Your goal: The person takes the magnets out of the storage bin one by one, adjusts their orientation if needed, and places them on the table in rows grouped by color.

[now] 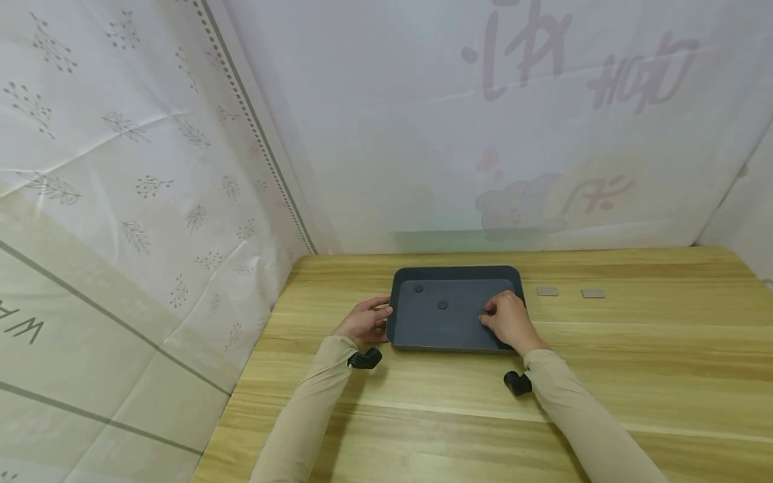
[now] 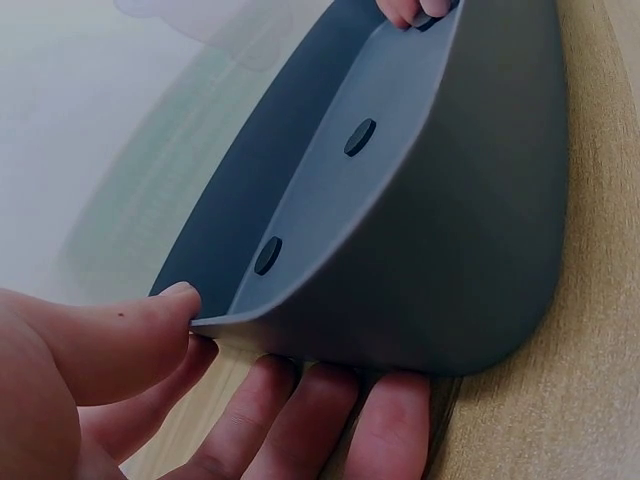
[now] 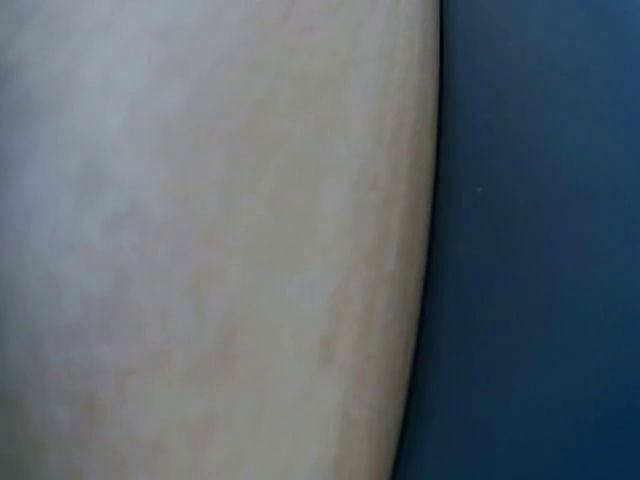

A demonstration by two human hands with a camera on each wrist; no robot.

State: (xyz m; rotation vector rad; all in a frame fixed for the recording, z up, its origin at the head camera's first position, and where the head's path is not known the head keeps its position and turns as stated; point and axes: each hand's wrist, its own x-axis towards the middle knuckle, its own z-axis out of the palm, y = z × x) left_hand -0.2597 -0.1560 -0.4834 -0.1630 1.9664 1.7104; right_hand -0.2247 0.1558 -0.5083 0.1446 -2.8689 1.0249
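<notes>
A dark blue-grey tray (image 1: 453, 271) lies on the wooden table, with two small dark round discs (image 1: 419, 288) (image 1: 443, 305) on its floor. My left hand (image 1: 365, 320) grips the tray's left rim. In the left wrist view its thumb lies on the rim and its fingers (image 2: 300, 400) press the tray's outer wall (image 2: 470, 250). My right hand (image 1: 504, 318) reaches into the right side of the tray with curled fingers. Its fingertips (image 2: 405, 10) pinch a small dark disc (image 2: 430, 18) low over the floor. The right wrist view shows only blurred skin and tray (image 3: 540, 250).
Two small flat grey square plates (image 1: 547, 291) (image 1: 592, 293) lie on the table right of the tray. White patterned cloth walls close in the table at the back and left. Bare wood spreads in front and to the right.
</notes>
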